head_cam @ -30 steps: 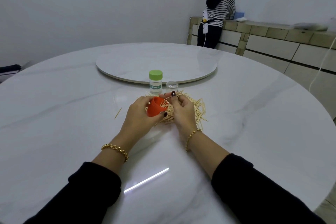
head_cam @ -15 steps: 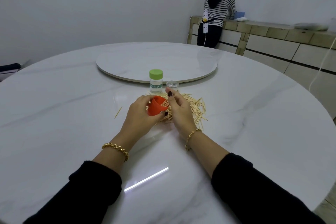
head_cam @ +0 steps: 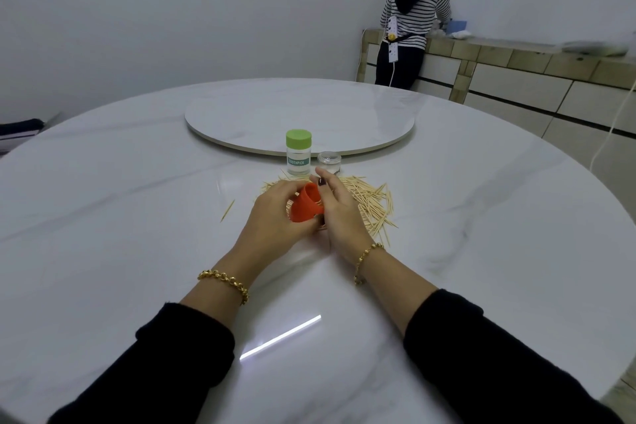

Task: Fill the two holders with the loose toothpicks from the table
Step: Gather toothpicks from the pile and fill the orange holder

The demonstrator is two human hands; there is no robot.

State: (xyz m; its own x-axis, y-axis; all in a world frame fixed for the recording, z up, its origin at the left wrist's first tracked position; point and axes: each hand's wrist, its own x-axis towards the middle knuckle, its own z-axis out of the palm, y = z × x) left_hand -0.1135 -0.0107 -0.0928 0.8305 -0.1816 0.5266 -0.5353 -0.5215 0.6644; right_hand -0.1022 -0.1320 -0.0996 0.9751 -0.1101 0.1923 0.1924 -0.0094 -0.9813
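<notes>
Two hands, left hand (head_cam: 275, 213) hiding orange holder (head_cam: 305, 206)

- The right hand (head_cam: 339, 213) drew back from the far side of the toothpick pile (head_cam: 368, 203) and closed in against the orange holder (head_cam: 306, 205), its fingers ending right at the holder's open mouth.
- The orange holder tipped further over in the left hand (head_cam: 275, 217), so its mouth faced more toward the right hand than it had a second earlier.
- The left hand's grip shifted slightly nearer the right.
</notes>
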